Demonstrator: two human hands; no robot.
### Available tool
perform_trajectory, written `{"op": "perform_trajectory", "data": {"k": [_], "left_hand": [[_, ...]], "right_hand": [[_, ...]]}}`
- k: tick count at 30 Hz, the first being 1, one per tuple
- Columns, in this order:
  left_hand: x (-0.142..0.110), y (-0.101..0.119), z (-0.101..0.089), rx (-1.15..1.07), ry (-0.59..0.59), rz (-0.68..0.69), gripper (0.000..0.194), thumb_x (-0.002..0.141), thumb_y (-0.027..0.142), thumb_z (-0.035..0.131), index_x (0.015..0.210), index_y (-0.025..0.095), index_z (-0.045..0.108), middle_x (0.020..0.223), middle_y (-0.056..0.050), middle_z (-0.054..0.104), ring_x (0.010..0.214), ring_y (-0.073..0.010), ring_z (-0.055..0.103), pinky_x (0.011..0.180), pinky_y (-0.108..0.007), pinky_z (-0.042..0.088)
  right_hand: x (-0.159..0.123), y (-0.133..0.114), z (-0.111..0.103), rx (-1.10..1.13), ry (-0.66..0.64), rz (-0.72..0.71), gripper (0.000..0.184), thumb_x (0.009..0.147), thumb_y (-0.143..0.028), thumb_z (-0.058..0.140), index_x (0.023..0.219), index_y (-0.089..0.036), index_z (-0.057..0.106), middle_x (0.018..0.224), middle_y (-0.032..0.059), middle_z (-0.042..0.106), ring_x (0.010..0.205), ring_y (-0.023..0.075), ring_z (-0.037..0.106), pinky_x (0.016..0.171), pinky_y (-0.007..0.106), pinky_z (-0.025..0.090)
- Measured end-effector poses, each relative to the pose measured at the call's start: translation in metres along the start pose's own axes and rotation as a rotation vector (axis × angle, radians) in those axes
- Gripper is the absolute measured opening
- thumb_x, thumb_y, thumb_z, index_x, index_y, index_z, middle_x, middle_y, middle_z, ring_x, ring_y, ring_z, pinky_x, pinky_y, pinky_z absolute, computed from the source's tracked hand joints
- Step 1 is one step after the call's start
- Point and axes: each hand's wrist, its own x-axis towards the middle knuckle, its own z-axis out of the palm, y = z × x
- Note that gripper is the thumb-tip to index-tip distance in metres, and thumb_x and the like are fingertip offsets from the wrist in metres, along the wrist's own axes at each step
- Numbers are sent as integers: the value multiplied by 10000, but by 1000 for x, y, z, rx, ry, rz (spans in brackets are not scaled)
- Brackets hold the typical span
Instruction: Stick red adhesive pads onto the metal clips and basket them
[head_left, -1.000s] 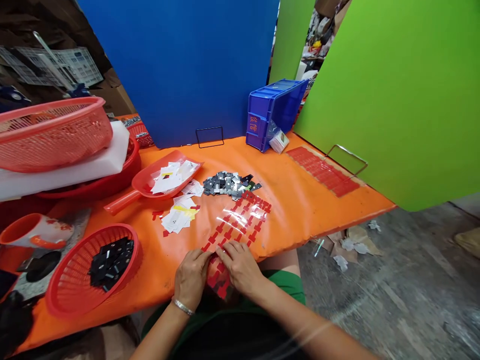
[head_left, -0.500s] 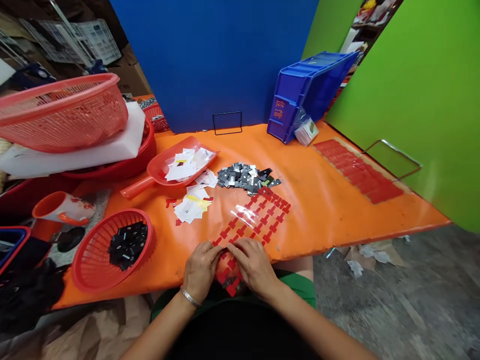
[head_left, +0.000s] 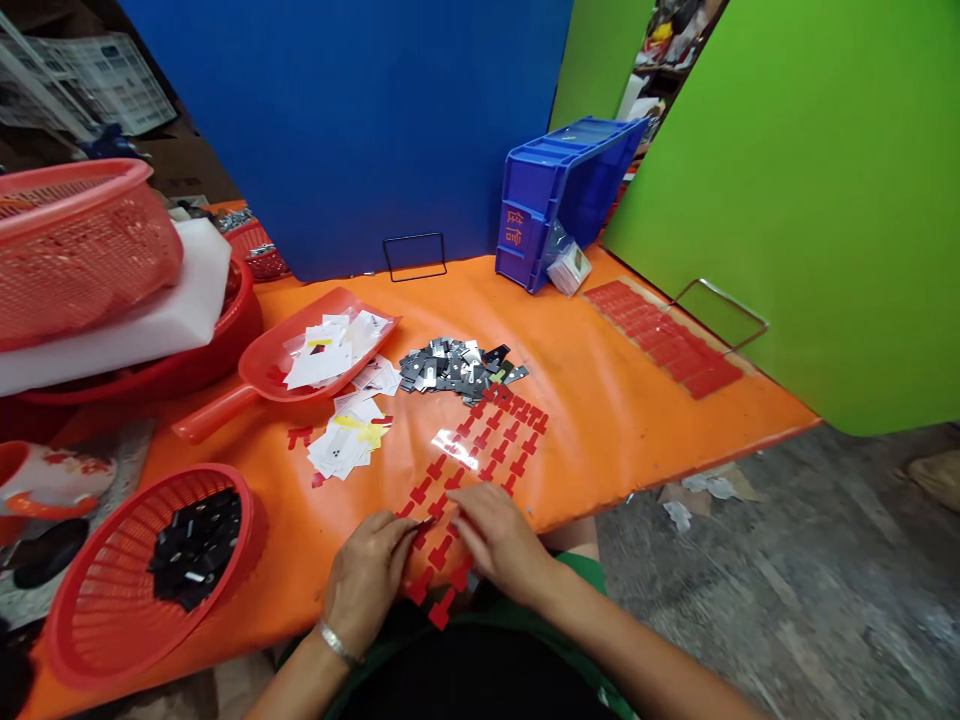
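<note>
My left hand is at the near edge of the orange table, thumb and finger pinched on a small dark flat piece. Just right of it, my right hand rests over a clear sheet of red T-shaped stickers, index finger and thumb apart with nothing visible between them. The sheet's near end hangs past the table edge toward my lap. Beyond its far end lies a pile of small black and silver metal plates. A red basket at left holds several black pieces.
A red scoop with paper cards stands at centre left, more cards beside it. Stacked red baskets, white foam and a mug crowd the left. A blue bin and red sheets are at right.
The view has swung, so things sit farther left. My hands, close together before, have parted, and a small dark piece now shows in my left fingertips.
</note>
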Motion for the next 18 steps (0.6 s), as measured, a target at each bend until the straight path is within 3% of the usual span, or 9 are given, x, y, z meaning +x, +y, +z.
{"op": "perform_trajectory", "data": {"k": [3,6,9,13,18], "left_hand": [[22,8,-12,-184,-18,-81,218,870,324,482,921,216,665,871,-38,671,798,-175,632,737,-287,498],[54,21,-11,-399,-47,-169,238,854,371,493,916,192,636,856,-33,680,786,-177,638,733,-293,499],[91,36,8,-685,-119,-198,248,822,403,532,867,169,602,799,-35,679,766,-175,647,717,-290,504],[132,57,40,-1098,-232,-315,300,750,423,632,861,161,540,763,-51,687,669,-171,669,673,-322,538],[171,74,72,-1111,-229,-316,199,740,324,668,802,166,565,715,-46,687,652,-178,671,662,-329,548]], "right_hand": [[12,39,-25,32,230,198,129,878,-178,462,915,-190,584,846,69,611,810,191,559,731,320,464],[24,83,-47,-116,328,395,112,832,-153,469,794,-182,571,799,65,580,770,197,539,716,318,440],[33,108,-58,-240,299,497,124,802,-127,464,751,-173,568,779,67,559,757,199,519,722,311,419],[41,114,-56,-349,200,584,105,810,-163,488,813,-156,593,843,91,568,817,216,513,746,309,401],[46,113,-55,-408,147,643,122,813,-182,505,852,-147,615,875,97,573,829,213,517,748,300,393]]}}
